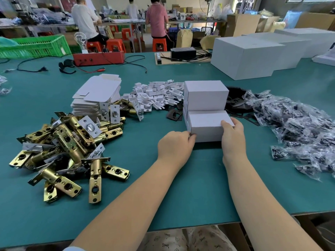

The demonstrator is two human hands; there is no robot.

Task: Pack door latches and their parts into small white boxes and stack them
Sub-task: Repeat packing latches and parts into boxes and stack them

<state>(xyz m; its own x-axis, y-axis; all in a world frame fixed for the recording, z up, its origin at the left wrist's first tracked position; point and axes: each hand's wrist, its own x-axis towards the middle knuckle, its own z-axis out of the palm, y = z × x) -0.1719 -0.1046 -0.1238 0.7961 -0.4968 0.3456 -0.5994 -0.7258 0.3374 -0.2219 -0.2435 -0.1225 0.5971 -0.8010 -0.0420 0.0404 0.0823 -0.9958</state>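
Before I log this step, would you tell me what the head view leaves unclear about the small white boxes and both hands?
- Contents of the small white cardboard box nearest the person: closed flaps hide them.
- Left hand fingertips: tucked behind that box's left end.
- Count of stacked white boxes behind it: the front box covers the lower rows.
- Right hand palm: only its back shows.
- Clear plastic bags of dark parts: contents too small.

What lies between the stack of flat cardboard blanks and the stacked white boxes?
In the head view, a heap of small white card inserts lies between the flat blanks and the white boxes, on the green table.
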